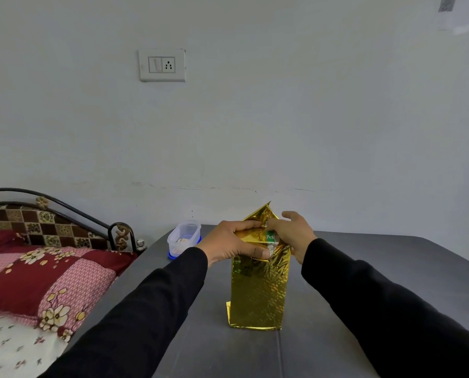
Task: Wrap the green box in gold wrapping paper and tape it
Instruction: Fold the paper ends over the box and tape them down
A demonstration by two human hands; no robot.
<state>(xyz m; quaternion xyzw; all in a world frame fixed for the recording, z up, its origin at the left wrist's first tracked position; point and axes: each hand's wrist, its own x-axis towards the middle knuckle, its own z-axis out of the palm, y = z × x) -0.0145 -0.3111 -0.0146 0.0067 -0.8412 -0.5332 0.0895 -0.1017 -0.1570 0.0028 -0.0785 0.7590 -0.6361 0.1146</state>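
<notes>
While upright on grey table (pixel 364 268), green cardboard box (pixel 271 238) sits w/ top end unsealed in shiny gold wrapping paper (pixel 257 296); left hand (pixel 232 245) grips upper edge, steadying; right hand (pixel 292 231) fingers curl onto top flap, prob. folding.

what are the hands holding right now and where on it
Both hold the gold wrapping paper at the box's top end: left hand grips the left flap, right hand pinches the folds there.

A dark grey table (pixel 364 268) carries an upright gold-wrapped box (pixel 257 296) and a clear plastic container (pixel 184 237) near its far-left corner.
</notes>
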